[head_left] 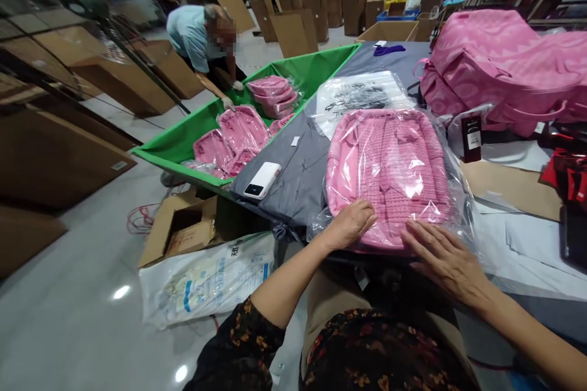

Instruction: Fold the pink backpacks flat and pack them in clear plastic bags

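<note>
Pink backpack (389, 171) in clear bag, pressed flat on gray table (298, 177) under left hand (351, 223) and right hand (443, 256), 2 open palms gripping nothing.

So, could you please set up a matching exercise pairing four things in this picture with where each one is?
Things:
1. Pink backpack in clear plastic bag
2. White rectangular power bank
3. Open brown cardboard box
4. Stack of bagged pink backpacks

Places:
A. On the floor beside the table
B. Under the left hand and right hand
C. In the green bin
D. On the grey cloth

Pairs: 1-B, 2-D, 3-A, 4-C
</note>
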Demonstrator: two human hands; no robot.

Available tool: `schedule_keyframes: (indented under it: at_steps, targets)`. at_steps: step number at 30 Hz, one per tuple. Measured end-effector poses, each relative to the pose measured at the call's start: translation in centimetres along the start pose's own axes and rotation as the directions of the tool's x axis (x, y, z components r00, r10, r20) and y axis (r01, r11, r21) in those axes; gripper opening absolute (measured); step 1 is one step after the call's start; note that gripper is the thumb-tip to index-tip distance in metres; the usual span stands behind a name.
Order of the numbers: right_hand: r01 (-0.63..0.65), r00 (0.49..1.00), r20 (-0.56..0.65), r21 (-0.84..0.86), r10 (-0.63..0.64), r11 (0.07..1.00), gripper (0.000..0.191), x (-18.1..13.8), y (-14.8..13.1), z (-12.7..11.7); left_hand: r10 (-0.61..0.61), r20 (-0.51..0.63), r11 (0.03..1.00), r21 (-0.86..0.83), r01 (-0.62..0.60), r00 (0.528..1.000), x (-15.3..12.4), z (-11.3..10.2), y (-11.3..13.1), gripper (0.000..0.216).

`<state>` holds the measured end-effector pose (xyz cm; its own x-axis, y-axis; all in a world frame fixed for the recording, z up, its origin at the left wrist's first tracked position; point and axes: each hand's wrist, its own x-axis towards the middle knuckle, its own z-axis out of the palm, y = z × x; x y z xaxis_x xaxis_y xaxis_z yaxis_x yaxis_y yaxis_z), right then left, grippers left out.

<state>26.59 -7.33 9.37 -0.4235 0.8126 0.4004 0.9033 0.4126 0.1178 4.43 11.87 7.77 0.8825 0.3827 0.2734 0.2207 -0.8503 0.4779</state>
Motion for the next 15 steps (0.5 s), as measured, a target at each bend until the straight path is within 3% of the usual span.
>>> schedule_keyframes:
  at_steps: [5,9,12,15]
  targets:
    - [-0.024,0.998,0.047,-0.092,0.028,0.995,0.057,-0.9,0.7,2.7,0.016,0.082,1.0,0.0,-0.016,0.997,-0.1,-2.4,1.5,0.028]
    - [-0.024,1.0,-0.007,-0.063,0.023,0.998,0.062,-1.5,1.6,3.4,0.026,0.105,0.978,0.202,-0.047,0.994,-1.8,-4.6,2.0,0.025]
    - [-0.039,0.999,-0.03,-0.036,0.038,0.999,0.066,-1.8,1.6,4.0,-0.115,0.053,0.937,0.336,0.091,0.992,-3.7,-5.9,0.9,0.019]
    - [-0.063,0.997,-0.055,-0.014,0.062,0.998,0.067,-1.5,1.3,4.6,-0.208,0.027,0.943,0.271,0.193,0.978,-4.9,-6.7,-0.6,0.015]
